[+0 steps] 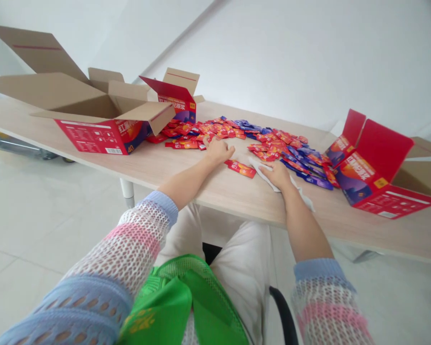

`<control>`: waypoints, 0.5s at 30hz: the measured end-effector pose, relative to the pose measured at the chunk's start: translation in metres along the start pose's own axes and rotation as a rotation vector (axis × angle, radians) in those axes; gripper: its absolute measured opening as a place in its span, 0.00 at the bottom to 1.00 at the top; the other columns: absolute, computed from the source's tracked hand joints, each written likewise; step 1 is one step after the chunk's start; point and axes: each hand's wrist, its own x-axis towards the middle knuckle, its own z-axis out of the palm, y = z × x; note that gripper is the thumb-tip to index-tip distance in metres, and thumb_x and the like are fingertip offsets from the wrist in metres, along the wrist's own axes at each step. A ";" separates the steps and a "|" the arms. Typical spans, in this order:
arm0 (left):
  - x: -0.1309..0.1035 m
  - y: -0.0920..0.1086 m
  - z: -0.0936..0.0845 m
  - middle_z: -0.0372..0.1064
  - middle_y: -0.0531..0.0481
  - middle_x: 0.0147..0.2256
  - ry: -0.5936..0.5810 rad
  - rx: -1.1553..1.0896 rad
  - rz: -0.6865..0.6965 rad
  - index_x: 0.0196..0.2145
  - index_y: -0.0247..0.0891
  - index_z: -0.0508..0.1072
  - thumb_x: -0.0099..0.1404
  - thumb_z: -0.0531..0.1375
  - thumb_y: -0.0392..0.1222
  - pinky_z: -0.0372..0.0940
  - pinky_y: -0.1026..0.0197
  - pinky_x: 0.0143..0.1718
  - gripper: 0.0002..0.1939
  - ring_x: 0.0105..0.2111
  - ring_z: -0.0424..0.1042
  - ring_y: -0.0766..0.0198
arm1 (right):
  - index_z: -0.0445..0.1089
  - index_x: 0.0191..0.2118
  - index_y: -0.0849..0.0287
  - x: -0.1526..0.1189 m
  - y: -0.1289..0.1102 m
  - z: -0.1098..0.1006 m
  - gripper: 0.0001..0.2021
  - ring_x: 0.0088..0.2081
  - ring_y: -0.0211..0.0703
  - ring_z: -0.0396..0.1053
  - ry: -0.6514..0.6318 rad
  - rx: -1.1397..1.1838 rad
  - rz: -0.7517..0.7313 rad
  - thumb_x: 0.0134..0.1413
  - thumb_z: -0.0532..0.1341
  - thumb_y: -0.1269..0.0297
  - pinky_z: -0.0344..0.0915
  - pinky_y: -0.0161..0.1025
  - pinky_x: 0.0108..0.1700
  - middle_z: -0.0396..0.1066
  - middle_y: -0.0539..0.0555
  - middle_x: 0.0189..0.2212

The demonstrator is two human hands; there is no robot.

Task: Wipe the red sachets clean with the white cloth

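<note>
At a pale wood-grain table [151, 167], bare hands work among glossy sachets [273, 141]. The right hand [277, 175] rests on a crumpled white cloth [266, 176], its grip apparently loose. The left hand [218, 149], fingers curled, nears a flat, oblong red sachet [241, 168] lying between them, long axis running left to right, slightly toward the wearer. Open cardboard cartons [100, 134] flank the pile.

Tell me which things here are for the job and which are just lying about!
Probably for the job:
- red packets
- purple packets
- open boxes
- white cloth at the right hand

Probably just about:
- black curved thing
- yellow-and-grey thing on the floor
</note>
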 end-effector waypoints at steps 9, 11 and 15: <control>0.012 -0.025 0.000 0.68 0.55 0.54 -0.669 -0.200 0.505 0.57 0.48 0.68 0.52 0.62 0.44 0.56 0.60 0.54 0.32 0.54 0.65 0.57 | 0.72 0.52 0.54 -0.008 -0.036 -0.008 0.22 0.47 0.50 0.69 0.301 0.045 -0.006 0.56 0.55 0.50 0.63 0.43 0.49 0.73 0.56 0.47; 0.008 -0.021 -0.003 0.70 0.53 0.52 -0.611 -0.151 0.479 0.59 0.49 0.65 0.53 0.62 0.44 0.56 0.56 0.53 0.35 0.53 0.66 0.54 | 0.72 0.52 0.51 -0.010 -0.049 -0.003 0.22 0.46 0.50 0.69 0.267 0.007 -0.004 0.56 0.55 0.49 0.63 0.43 0.48 0.72 0.54 0.47; 0.001 -0.016 -0.004 0.74 0.51 0.46 -0.486 -0.144 0.447 0.61 0.47 0.61 0.52 0.64 0.48 0.57 0.53 0.51 0.39 0.49 0.69 0.52 | 0.71 0.53 0.47 -0.015 -0.069 0.007 0.21 0.46 0.49 0.68 0.101 -0.077 -0.078 0.58 0.54 0.48 0.63 0.42 0.46 0.72 0.53 0.47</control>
